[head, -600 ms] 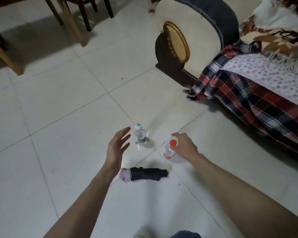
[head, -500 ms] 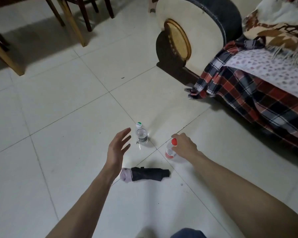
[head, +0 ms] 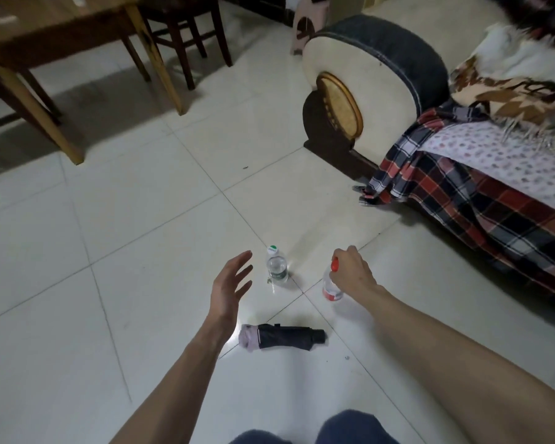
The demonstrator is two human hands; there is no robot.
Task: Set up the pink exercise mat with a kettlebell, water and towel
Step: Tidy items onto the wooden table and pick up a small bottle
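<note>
A: Gripping red-capped bottle (head: 331, 285) at the neck, right hand (head: 350, 273) closed round the cap; base seems just off the tile floor (head: 141, 219).

B: Left hand (head: 229, 285) spread, empty, beside green-capped bottle (head: 277, 266) standing upright.

A: Probably light, thin-walled, slippery; should dent lower down. Better held at the stiff neck.

B: Clear plastic, red label band. No mat seen.

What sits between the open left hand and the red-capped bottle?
In the head view, the green-capped bottle stands upright between the left hand and the red-capped bottle, which the right hand grips.
</note>
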